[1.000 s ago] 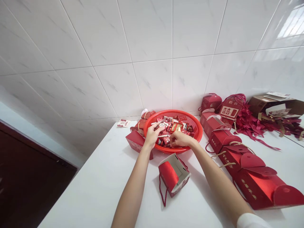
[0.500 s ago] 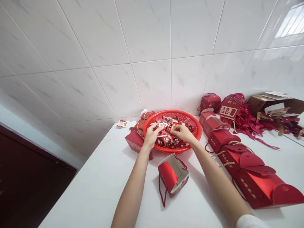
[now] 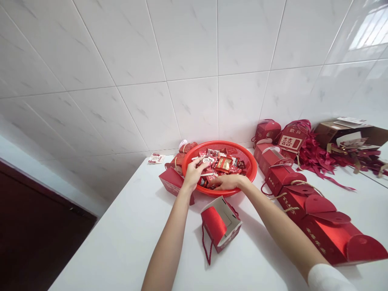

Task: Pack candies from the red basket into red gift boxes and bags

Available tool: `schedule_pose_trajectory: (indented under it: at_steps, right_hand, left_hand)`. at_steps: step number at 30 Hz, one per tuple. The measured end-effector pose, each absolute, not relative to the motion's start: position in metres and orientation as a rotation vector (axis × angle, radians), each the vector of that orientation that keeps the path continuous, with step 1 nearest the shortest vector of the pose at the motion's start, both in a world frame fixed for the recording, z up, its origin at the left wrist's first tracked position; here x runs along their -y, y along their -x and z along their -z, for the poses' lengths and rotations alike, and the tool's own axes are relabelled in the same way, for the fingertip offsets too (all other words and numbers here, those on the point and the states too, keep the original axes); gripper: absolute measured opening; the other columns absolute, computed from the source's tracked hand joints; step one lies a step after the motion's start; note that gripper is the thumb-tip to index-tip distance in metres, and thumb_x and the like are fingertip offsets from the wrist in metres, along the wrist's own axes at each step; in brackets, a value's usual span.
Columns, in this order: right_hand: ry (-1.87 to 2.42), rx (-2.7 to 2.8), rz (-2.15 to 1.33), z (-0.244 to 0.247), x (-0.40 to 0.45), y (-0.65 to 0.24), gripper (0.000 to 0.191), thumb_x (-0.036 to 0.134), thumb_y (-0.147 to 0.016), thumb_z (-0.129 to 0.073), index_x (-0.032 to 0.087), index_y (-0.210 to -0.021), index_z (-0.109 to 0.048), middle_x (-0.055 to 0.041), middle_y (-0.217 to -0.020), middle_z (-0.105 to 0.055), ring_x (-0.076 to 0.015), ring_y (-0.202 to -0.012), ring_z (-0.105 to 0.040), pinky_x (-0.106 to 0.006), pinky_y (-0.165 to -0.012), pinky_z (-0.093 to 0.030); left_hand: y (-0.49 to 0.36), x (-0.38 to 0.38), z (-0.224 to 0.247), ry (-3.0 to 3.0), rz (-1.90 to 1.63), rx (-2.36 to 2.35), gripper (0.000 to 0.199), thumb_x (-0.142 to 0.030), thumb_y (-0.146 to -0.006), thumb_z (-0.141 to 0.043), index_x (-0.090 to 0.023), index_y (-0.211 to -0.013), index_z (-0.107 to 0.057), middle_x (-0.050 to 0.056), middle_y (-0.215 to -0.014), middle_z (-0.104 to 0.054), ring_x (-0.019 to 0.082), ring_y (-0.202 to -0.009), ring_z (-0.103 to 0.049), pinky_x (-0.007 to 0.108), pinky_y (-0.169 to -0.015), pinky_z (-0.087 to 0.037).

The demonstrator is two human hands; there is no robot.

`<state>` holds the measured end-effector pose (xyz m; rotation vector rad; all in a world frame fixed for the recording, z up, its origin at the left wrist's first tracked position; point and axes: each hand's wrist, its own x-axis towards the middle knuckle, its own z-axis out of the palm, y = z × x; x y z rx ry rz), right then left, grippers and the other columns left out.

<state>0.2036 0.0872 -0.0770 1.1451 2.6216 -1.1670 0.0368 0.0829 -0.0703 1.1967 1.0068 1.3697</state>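
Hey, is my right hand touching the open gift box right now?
Apart. The head view shows the right hand inside the red perforated basket, whose near rim lies between it and the open gift box.

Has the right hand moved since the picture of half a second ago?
Yes. Judged against the basket, the right hand has moved toward the basket's near rim, closer to the person.

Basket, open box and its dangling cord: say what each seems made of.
Basket: probably plastic, glossy, evenly perforated. Open box: likely card, shiny red outside, pale inside, thin-edged. Dangling cord: perhaps textile, matte, looking twisted.
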Motion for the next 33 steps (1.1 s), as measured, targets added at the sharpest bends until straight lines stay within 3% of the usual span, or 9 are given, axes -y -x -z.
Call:
schedule_pose_trajectory:
  at_steps: [3,10,15,19,23,26,29,33]
  right_hand:
    - [-1.083,-2.599,1.194,0.076,-0.090,-0.203,0.050,0.010,-0.081,-0.055,0.025,-0.127,-0.065,-0.0029,-0.130,-0.067,-0.0229,-0.116,-0.061,-0.031,-0.097,-0.044]
    - [-1.098,-2.627,1.041,0.079,-0.094,-0.199,0.025,0.011,-0.081,-0.055,0.017,-0.099,-0.071,-0.0035,-0.096,-0.072,-0.0179,-0.083,-0.063,-0.024,-0.071,-0.044]
    - [-1.077,-2.708,1.125,0.079,-0.092,-0.202,0.018,0.011,-0.080,-0.056,0.016,-0.089,-0.070,-0.0023,-0.087,-0.069,-0.0159,-0.078,-0.060,-0.024,-0.071,-0.044]
    - [-1.275,-2.749,1.440,0.077,-0.088,-0.209,0.009,0.020,-0.082,-0.061,0.015,-0.082,-0.069,-0.0005,-0.076,-0.067,-0.0147,-0.071,-0.059,-0.024,-0.069,-0.046]
    - [-1.580,-2.595,1.780,0.077,-0.086,-0.211,0.022,0.037,-0.086,-0.062,0.016,-0.086,-0.068,0.0001,-0.072,-0.066,-0.0144,-0.065,-0.058,-0.025,-0.062,-0.046]
    - [-1.530,-2.634,1.788,0.075,-0.085,-0.211,0.029,0.043,-0.085,-0.063,0.015,-0.082,-0.069,-0.0013,-0.077,-0.068,-0.0160,-0.074,-0.060,-0.026,-0.072,-0.048]
    - [-1.387,-2.692,1.734,0.071,-0.083,-0.211,0.025,0.040,-0.082,-0.066,0.016,-0.080,-0.069,-0.0010,-0.080,-0.068,-0.0161,-0.079,-0.059,-0.027,-0.078,-0.046]
    - [-1.400,-2.641,1.751,0.068,-0.080,-0.212,0.015,0.028,-0.073,-0.074,0.017,-0.073,-0.063,0.0045,-0.064,-0.060,-0.0123,-0.063,-0.054,-0.024,-0.065,-0.044]
  left_hand:
    - [-0.038,-0.081,0.068,-1.206,-1.366,-1.001,0.032,-0.033,-0.055,-0.084,-0.018,-0.083,-0.076,0.004,-0.088,-0.073,0.022,-0.091,-0.065,0.034,-0.085,-0.051]
    - [-0.038,-0.080,0.067,-1.215,-1.358,-0.990,0.032,-0.033,-0.056,-0.084,-0.018,-0.083,-0.076,0.004,-0.087,-0.073,0.022,-0.090,-0.066,0.034,-0.086,-0.051]
    - [-0.037,-0.080,0.068,-1.222,-1.359,-0.974,0.033,-0.034,-0.056,-0.084,-0.018,-0.084,-0.076,0.004,-0.088,-0.073,0.021,-0.088,-0.065,0.034,-0.085,-0.051]
    - [-0.036,-0.082,0.069,-1.225,-1.366,-0.976,0.034,-0.034,-0.058,-0.083,-0.018,-0.087,-0.076,0.004,-0.090,-0.074,0.021,-0.090,-0.065,0.034,-0.087,-0.049]
    - [-0.035,-0.084,0.072,-1.240,-1.377,-0.976,0.035,-0.033,-0.061,-0.082,-0.017,-0.090,-0.076,0.005,-0.094,-0.074,0.022,-0.095,-0.065,0.035,-0.092,-0.046]
    - [-0.035,-0.084,0.073,-1.235,-1.373,-0.971,0.035,-0.033,-0.060,-0.083,-0.017,-0.091,-0.076,0.006,-0.098,-0.074,0.023,-0.099,-0.065,0.036,-0.095,-0.046]
    - [-0.035,-0.084,0.073,-1.214,-1.375,-0.977,0.037,-0.031,-0.059,-0.084,-0.017,-0.093,-0.076,0.006,-0.102,-0.074,0.024,-0.102,-0.064,0.036,-0.096,-0.046]
    - [-0.035,-0.083,0.072,-1.208,-1.367,-0.974,0.038,-0.030,-0.059,-0.084,-0.017,-0.094,-0.076,0.006,-0.098,-0.074,0.024,-0.100,-0.065,0.036,-0.095,-0.046]
